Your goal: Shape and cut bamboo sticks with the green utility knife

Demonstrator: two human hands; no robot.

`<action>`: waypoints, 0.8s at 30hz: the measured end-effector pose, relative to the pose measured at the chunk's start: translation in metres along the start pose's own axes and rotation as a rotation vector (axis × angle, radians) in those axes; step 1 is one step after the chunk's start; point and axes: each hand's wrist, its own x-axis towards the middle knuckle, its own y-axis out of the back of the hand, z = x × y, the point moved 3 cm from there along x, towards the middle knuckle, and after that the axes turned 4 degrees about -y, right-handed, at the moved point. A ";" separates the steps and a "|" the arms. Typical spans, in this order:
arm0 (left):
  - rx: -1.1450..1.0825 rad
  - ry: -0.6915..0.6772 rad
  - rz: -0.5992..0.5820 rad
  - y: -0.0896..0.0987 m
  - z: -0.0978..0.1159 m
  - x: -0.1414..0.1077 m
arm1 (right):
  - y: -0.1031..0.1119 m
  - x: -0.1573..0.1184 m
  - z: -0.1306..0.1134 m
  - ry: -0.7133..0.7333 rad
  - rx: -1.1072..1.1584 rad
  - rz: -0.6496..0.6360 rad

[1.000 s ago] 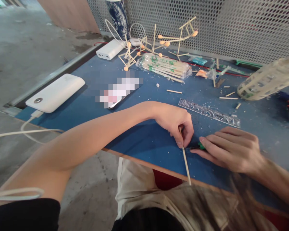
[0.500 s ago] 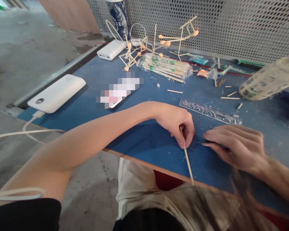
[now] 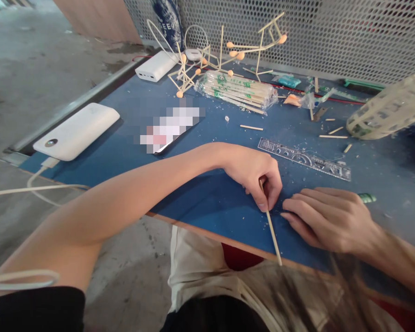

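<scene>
My left hand [image 3: 263, 180] pinches a thin pale wooden stick [image 3: 274, 237] between thumb and fingers. The stick slants down across the table's front edge, and its upper end runs into the curl of the hand. Just to the right, my right hand [image 3: 328, 216] is curled palm down close to the tabletop. A green handle end [image 3: 367, 198] pokes out behind its knuckles and looks like part of a knife; the blade is hidden under the fingers. A clear ruler [image 3: 304, 159] lies on the blue table [image 3: 193, 198] beyond both hands.
Farther back are a plastic-wrapped stick bundle [image 3: 237, 90], joined stick frames [image 3: 259, 57] with orange blobs, and a pale lattice cylinder [image 3: 389, 108]. To the left lie a phone [image 3: 174, 124] and white power banks [image 3: 78, 131] with cables. Short stick pieces [image 3: 251, 127] are scattered about.
My right hand has shifted slightly left and turned over the tool, so the dark blade between thumb and finger is now hidden and a green end shows behind. My left hand holds still.
</scene>
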 end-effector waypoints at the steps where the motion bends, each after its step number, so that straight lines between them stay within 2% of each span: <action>1: -0.001 0.000 0.001 0.000 -0.001 0.000 | 0.000 0.001 0.000 0.006 -0.004 0.001; 5: -0.017 -0.007 -0.018 0.001 -0.003 0.003 | 0.001 0.002 -0.005 0.033 -0.005 -0.020; 11: -0.082 -0.043 -0.009 0.001 0.000 0.004 | 0.006 0.002 -0.011 -0.015 0.000 -0.106; 24: -0.044 -0.007 -0.020 0.001 0.001 0.003 | 0.006 0.006 -0.008 0.037 -0.008 -0.120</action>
